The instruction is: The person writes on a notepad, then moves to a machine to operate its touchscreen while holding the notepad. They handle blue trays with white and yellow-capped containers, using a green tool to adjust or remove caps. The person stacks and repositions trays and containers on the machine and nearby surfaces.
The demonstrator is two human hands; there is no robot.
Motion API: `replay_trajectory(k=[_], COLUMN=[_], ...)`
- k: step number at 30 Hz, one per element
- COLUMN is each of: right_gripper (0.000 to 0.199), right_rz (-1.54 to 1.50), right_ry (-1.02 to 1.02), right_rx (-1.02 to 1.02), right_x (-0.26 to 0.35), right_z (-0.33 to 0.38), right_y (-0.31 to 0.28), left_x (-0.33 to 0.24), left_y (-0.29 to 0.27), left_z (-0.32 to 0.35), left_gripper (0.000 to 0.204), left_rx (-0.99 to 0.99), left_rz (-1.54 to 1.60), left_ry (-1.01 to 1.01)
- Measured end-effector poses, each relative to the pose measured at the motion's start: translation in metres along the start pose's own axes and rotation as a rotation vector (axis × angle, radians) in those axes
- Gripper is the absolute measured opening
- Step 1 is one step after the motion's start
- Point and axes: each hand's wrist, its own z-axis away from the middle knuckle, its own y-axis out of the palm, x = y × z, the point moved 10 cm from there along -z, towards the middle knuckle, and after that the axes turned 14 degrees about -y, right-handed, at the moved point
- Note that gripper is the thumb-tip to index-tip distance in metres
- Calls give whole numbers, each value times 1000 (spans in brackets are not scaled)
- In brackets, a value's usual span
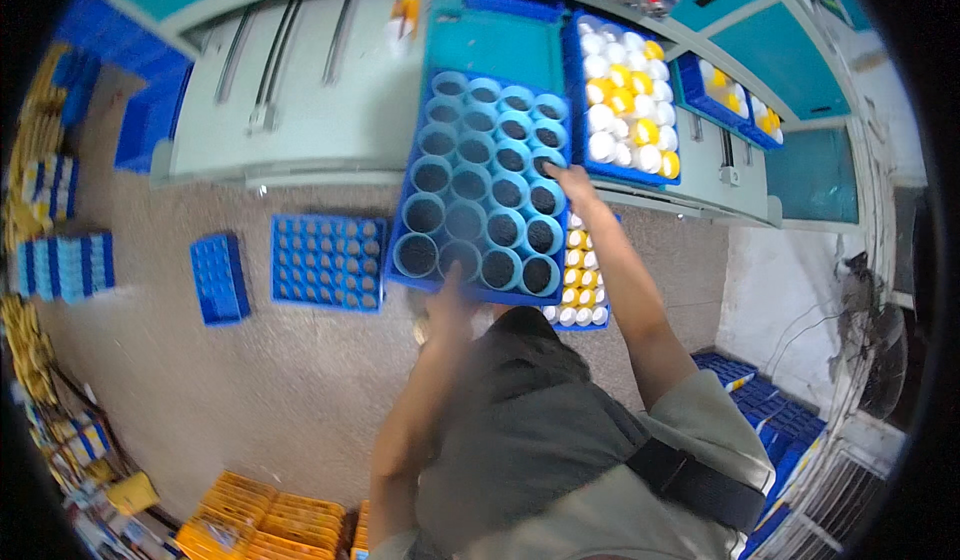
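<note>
Before me, slightly tilted, is a blue crate packed with rows of light-blue cups. Most of the cups show dark, grainy contents; a few look paler inside. My right hand grips the crate's right side, its fingertips at the rim of a cup there. At the near edge my left hand is closed on the crate, blurred by motion, with a finger or thumb over the rim. The crate's far end overlaps a teal surface on the machine, while its near end hangs over the floor.
Beside it on the machine stands a blue crate of white and yellow round-topped pieces; smaller crates sit farther right. Another such crate lies below. Blue trays rest on the floor at left, yellow crates at lower left.
</note>
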Motion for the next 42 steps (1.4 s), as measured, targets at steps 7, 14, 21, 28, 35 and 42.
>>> replay_trajectory(k=[7, 14, 21, 28, 35, 42], right_gripper=[40, 45, 50, 70, 33, 23], right_rz=[-16, 45, 316, 281, 181, 404], right_ry=[-205, 143, 317, 274, -161, -123], right_rx=[-35, 113, 190, 341, 362, 278], right_x=[-54, -229, -478, -634, -590, -445], right_z=[189, 238, 104, -25, -3, 155], right_y=[15, 87, 222, 347, 287, 69], left_x=[42, 99, 136, 138, 188, 180], left_y=[-172, -284, -427, -436, -552, -423], left_z=[59, 58, -233, -433, -512, -391], left_gripper=[44, 36, 43, 69, 44, 24], left_rx=[-168, -415, -384, 228, -193, -8], left_rz=[-197, -13, 184, 409, 248, -216], left_ry=[53, -73, -50, -96, -246, -326])
